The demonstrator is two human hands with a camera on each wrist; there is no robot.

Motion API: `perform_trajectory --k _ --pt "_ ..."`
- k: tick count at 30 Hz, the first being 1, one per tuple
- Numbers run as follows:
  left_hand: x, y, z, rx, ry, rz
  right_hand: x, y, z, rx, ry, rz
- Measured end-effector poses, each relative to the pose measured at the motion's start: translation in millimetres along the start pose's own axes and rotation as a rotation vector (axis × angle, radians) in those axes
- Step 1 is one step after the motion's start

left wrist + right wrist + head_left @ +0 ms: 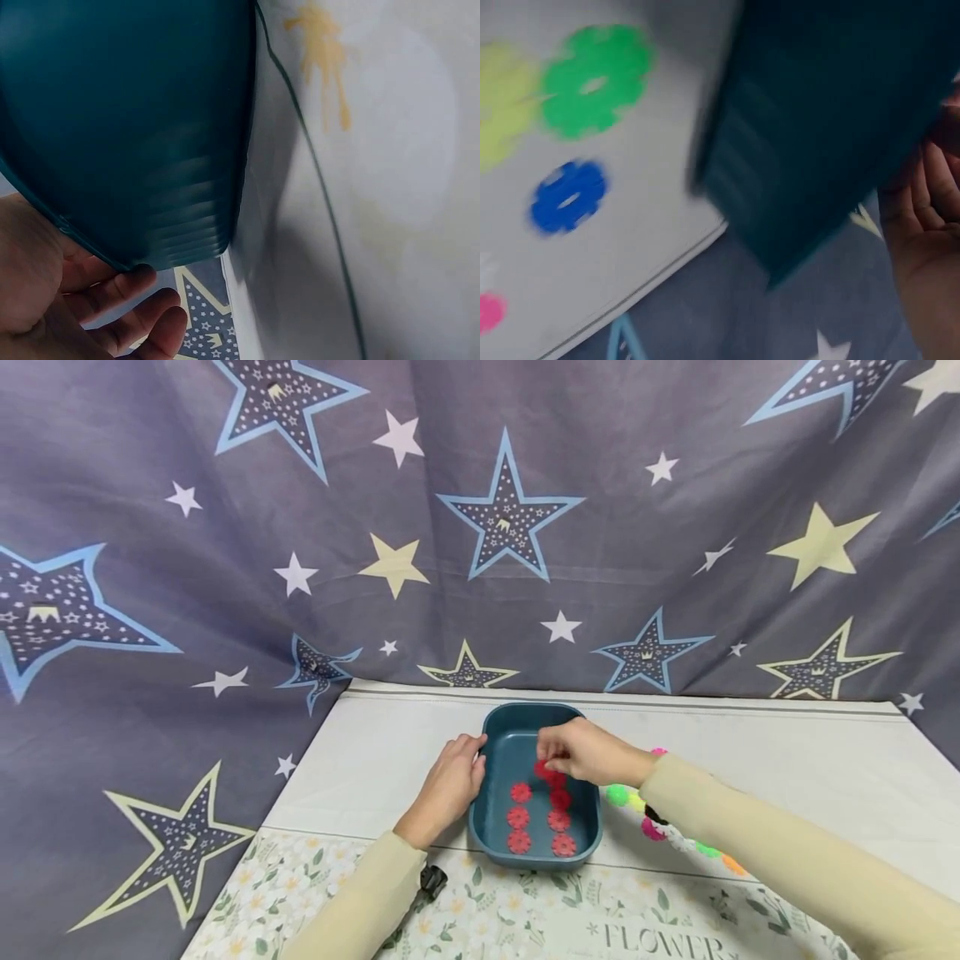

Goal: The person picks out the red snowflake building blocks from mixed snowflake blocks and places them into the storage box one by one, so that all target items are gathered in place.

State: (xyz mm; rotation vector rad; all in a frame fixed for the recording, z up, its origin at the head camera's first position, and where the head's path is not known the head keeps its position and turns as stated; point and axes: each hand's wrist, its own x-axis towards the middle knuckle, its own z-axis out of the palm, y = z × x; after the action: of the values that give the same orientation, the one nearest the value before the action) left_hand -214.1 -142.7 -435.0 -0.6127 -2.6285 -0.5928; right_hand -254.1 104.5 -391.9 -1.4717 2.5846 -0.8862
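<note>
Under the right hand (pixel 588 752), 6 red discs (pixel 518 817) lie in the teal tray (pixel 525 853), another pinched. Left hand (pixel 450 785) grips the rim; approx. half-done, colored discs (pixel 617 794) wait beside right wrist.

Star-print backdrop (pixel 225 568) behind; white cloth (pixel 787 760) w/ floral edge (pixel 525 918) in front; green (pixel 594 81), blue (pixel 568 196), yellow (pixel 502 101), pink (pixel 489 311) discs loose on cloth

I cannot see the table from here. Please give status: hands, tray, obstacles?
Left hand holds teal tray by its left rim. Right hand pinches a red flower disc over the tray. Six red discs inside. Nothing blocking.
</note>
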Motion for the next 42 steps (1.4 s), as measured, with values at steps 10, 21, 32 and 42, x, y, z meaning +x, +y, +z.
perform_trajectory --k 10,21,32,42 --pt "-0.2 -0.3 1.6 0.012 0.000 -0.001 48.0 16.1 21.1 -0.036 -0.162 0.026" --pt "0.3 2.1 -2.2 0.017 0.005 0.005 58.7 16.8 34.2 -0.127 -0.228 0.126" --pt "0.3 1.0 0.2 0.020 -0.002 -0.017 27.1 6.6 -8.8 -0.095 -0.022 0.024" --pt "0.4 -0.1 0.9 0.009 -0.008 -0.010 -71.8 14.8 -42.7 -0.107 -0.089 0.216"
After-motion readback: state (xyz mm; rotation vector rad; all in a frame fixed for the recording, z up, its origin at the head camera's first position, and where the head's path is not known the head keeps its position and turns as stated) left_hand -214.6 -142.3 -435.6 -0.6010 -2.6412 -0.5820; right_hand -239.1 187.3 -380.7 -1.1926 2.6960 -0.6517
